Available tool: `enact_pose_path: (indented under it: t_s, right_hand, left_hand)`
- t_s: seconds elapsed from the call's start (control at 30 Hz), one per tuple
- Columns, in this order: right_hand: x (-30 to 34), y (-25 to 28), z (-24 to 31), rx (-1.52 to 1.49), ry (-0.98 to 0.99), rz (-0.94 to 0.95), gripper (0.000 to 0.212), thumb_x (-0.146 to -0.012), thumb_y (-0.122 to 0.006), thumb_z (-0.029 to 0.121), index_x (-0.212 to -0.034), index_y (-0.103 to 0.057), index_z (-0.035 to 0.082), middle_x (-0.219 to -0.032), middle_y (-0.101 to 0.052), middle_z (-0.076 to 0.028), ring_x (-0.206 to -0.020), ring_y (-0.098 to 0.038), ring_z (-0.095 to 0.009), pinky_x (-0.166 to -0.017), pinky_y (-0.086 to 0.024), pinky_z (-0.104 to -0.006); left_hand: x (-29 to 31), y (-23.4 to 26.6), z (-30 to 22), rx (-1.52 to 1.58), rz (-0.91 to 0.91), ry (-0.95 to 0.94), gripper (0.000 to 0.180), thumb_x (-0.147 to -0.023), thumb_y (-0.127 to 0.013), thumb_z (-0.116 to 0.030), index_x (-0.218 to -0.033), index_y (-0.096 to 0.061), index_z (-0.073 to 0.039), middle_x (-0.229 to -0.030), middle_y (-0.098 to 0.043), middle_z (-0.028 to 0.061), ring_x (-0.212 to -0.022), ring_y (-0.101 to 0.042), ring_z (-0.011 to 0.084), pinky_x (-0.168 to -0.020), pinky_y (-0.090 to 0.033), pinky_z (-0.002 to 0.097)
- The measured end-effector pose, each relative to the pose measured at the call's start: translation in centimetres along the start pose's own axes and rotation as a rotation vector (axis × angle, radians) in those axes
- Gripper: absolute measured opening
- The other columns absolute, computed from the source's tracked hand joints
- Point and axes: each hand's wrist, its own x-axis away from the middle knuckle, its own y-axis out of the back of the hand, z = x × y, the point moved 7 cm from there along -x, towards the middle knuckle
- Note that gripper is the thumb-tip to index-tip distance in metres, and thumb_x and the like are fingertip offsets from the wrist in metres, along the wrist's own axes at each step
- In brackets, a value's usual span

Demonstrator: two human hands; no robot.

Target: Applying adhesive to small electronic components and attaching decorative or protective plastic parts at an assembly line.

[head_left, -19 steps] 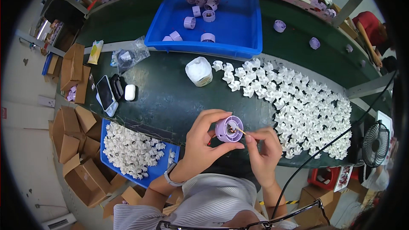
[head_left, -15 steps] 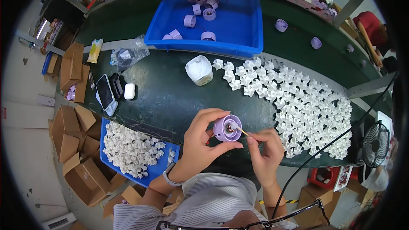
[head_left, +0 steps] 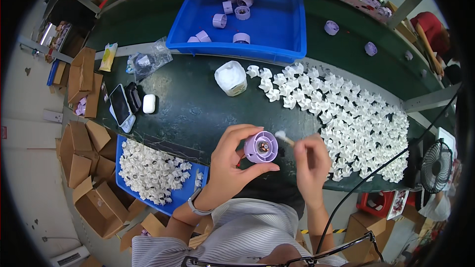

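My left hand [head_left: 228, 163] grips a round lilac plastic housing [head_left: 249, 148] by its sides, thumb below and fingers above. Its open end is tilted up, and a dark and copper-coloured core shows inside the inner ring. In my right hand [head_left: 312, 163], pinched between thumb and fingers, is a thin stick [head_left: 288, 141] with a fluffy-looking white blob on its tip. That tip is apart from the housing, just to its right. Farther off on the bench stands a white tub [head_left: 230, 80] of white stuff. Small white bladed wheels [head_left: 354, 123] are spread over the right side.
A blue bin [head_left: 198, 49] with several lilac housings stands beyond the bench. A blue tray [head_left: 184, 195] of white parts sits at lower left. Phone [head_left: 120, 105], white case [head_left: 149, 104] and plastic bag [head_left: 153, 61] lie at left. A black cable [head_left: 368, 178] crosses at right; a fan [head_left: 436, 167] stands beyond.
My right hand has drawn the stick's tip out of the housing, to the right and slightly up. The housing has shifted slightly left in my left hand. On the belt, loose housings have moved right.
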Motion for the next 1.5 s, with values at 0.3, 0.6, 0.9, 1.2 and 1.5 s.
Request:
enact_pose_path:
  t_s: [0.3, 0.6, 0.9, 1.2, 1.5]
  right_hand:
    - [-6.2, -3.1, -5.6, 0.381, 0.074, -0.029, 0.018, -0.085, -0.061, 0.006, -0.095, -0.048, -0.001, -0.077, -0.047, -0.014, -0.069, -0.047, -0.026, -0.063, -0.039, -0.0349]
    - [-4.7, -2.6, -7.2, 0.531, 0.003, 0.057, 0.031, -0.077, -0.067, -0.004, -0.1, -0.046, -0.002, -0.083, -0.053, -0.014, -0.074, -0.052, -0.027, -0.065, -0.043, -0.0362]
    - [-0.5, -1.9, -4.4, -0.654, -0.364, 0.086, 0.034, -0.083, -0.059, -0.008, -0.078, -0.03, 0.01, -0.11, -0.06, -0.023, -0.097, -0.059, -0.017, -0.082, -0.049, -0.0283]
    - [0.3, -1.5, -2.0, -0.677, -0.253, 0.094, 0.039, -0.078, -0.065, -0.01, -0.079, -0.031, 0.009, -0.109, -0.056, -0.024, -0.099, -0.059, -0.022, -0.086, -0.05, -0.0329]
    - [-0.1, -0.5, 0.2, -0.338, -0.15, 0.255, 0.043, -0.072, -0.074, -0.005, -0.073, -0.033, 0.008, -0.102, -0.063, -0.016, -0.09, -0.058, -0.015, -0.082, -0.048, -0.028]
  left_hand:
    - [1.0, 1.1, 1.6, 0.18, -0.077, 0.12, 0.059, -0.073, -0.071, 0.009, -0.124, -0.042, 0.002, -0.116, -0.044, 0.0082, -0.105, -0.053, 0.0139, -0.087, -0.048, 0.0251]
    - [1.1, 2.5, 1.2, 0.112, -0.166, 0.097, 0.057, -0.071, -0.069, 0.013, -0.122, -0.047, 0.004, -0.115, -0.045, 0.0071, -0.109, -0.05, 0.0149, -0.091, -0.045, 0.0246]
    - [0.8, 0.3, 2.5, 0.1, -0.09, 0.195, 0.065, -0.061, -0.078, 0.011, -0.117, -0.047, 0.0, -0.119, -0.051, 0.0116, -0.11, -0.054, 0.0189, -0.09, -0.052, 0.0312]
    - [0.6, -1.1, 1.4, 0.026, -0.022, 0.008, 0.066, -0.06, -0.081, 0.006, -0.116, -0.048, -0.001, -0.12, -0.048, 0.0127, -0.111, -0.053, 0.0207, -0.09, -0.052, 0.0317]
    - [0.8, -1.1, 1.0, -0.004, -0.003, -0.088, 0.059, -0.059, -0.085, -0.001, -0.108, -0.052, 0.001, -0.11, -0.051, 0.0131, -0.103, -0.058, 0.0204, -0.086, -0.054, 0.0316]
